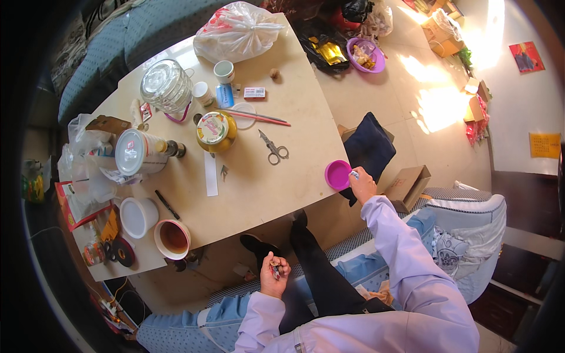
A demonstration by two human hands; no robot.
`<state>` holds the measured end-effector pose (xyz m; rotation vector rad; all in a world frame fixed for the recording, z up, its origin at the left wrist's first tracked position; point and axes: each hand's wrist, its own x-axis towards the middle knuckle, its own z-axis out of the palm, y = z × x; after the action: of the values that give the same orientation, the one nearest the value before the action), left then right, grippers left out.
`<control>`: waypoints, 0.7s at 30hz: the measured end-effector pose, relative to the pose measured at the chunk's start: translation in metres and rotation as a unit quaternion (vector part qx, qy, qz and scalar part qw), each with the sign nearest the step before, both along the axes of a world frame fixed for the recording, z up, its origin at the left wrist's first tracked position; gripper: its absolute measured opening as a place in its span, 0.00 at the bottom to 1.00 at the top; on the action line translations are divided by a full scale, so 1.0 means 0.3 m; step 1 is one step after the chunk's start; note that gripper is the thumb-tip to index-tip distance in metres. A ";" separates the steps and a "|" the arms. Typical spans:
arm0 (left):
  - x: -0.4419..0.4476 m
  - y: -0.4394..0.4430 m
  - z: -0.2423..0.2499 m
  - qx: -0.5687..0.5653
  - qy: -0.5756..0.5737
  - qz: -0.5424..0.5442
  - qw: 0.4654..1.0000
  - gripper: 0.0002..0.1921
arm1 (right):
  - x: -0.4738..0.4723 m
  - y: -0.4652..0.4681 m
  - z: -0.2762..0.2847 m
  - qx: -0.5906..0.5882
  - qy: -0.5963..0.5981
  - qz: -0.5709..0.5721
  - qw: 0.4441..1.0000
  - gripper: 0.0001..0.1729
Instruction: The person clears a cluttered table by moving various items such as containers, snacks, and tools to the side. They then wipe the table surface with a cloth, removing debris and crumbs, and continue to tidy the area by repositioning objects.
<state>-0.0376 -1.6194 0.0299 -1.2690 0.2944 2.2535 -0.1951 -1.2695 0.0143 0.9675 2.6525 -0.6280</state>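
Observation:
At the table's right corner, my right hand (363,185) holds the side of a magenta plastic cup (337,175). Something small and whitish-blue (354,175) shows at its fingertips, too small to name. My left hand (273,278), palm up over my lap, has its fingers curled around small brown and red-white pieces (276,270); what they are is unclear. Nearest to the cup on the tabletop lie metal folding scissors (273,149). A lidded jar of yellow contents (216,131) stands farther left, beside a white paper strip (211,174).
A bowl of brown liquid (172,239) stands near the table's front edge, beside a white lidded tub (138,217) and a black pen (167,204). A glass jar (167,86) and a tied plastic bag (238,33) are farther back. An open cardboard box (406,189) lies right of the table.

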 end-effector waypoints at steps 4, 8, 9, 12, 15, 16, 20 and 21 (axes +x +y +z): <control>0.005 0.005 -0.004 -0.013 0.016 -0.024 1.000 0.20 | -0.025 -0.006 -0.012 0.040 -0.018 -0.015 0.999 0.14; 0.000 0.015 -0.003 0.002 0.006 0.002 1.000 0.22 | -0.060 -0.002 -0.026 0.043 -0.009 -0.015 0.999 0.14; -0.002 0.018 -0.002 0.002 0.004 0.002 1.000 0.22 | -0.072 -0.003 -0.030 0.045 -0.006 -0.015 0.999 0.15; 0.002 0.022 -0.001 0.001 0.001 0.008 1.000 0.21 | -0.120 -0.021 -0.026 0.040 0.000 -0.009 0.999 0.15; 0.006 0.029 -0.003 -0.002 -0.003 0.012 1.000 0.21 | -0.182 -0.031 -0.039 0.041 0.008 -0.005 0.999 0.16; 0.009 0.031 -0.004 -0.005 -0.005 0.014 1.000 0.21 | -0.204 -0.035 -0.038 0.043 0.002 0.002 0.999 0.16; 0.010 0.039 -0.003 0.000 -0.010 0.028 1.000 0.21 | -0.290 -0.065 -0.048 0.031 0.030 0.007 0.999 0.18; 0.010 0.041 -0.001 0.000 -0.011 0.028 1.000 0.21 | -0.311 -0.075 -0.049 0.026 0.030 0.004 0.999 0.18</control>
<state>-0.0347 -1.6071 0.0296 -1.3168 0.2543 2.2858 -0.2883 -1.2921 -0.0005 0.9662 2.7364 -0.5991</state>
